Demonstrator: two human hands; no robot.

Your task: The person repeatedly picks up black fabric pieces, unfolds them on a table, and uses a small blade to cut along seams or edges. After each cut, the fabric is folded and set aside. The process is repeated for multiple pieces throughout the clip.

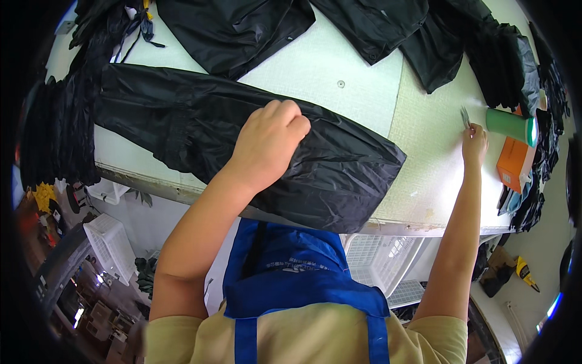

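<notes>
A long black garment (242, 136) of shiny fabric is spread flat across the white worktable (339, 67), its wider end reaching the table's near edge, and it is pinned down by the left hand (267, 142), whose fingers are curled into a loose fist on top of the cloth, pressing rather than clearly pinching a fold. Out to the side, the right hand (474, 144) is stretched to a small metal tool (465, 116), thin snips or tweezers by the look of it; the fingertips are closed around its lower end, though how firmly it is gripped cannot be told at this size. Judged from this, the piece is laid out and steadied, and the tool is only being picked up, so the work on the garment itself is counted as not yet begun. Just beyond the tool a green cylinder (511, 125) is lying on its side, with an orange box (514, 164) beside it. More black garments (242, 30) are heaped along the far edge and crowd the table, and white plastic baskets (382, 258) are seen below the table.
</notes>
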